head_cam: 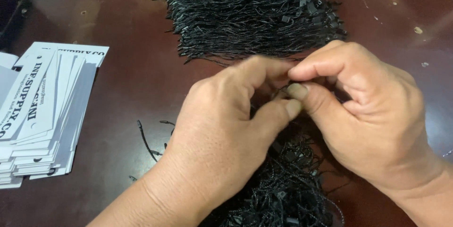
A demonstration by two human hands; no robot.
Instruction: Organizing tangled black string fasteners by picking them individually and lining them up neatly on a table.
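My left hand (222, 132) and my right hand (373, 113) meet at the middle of the view, fingertips pinched together on a thin black tag string (279, 91) that is mostly hidden between them. Under both hands lies a loose pile of black strings with small plastic clasps (283, 189). A larger bundle of the same black strings (255, 14) is spread out just beyond the fingers, its clasp ends toward the right.
A fanned stack of white card tags with black print (42, 113) lies at the left on the dark brown table (132, 66). A few stray black strings (147, 139) lie left of my left wrist. A blue object shows past the table's far edge.
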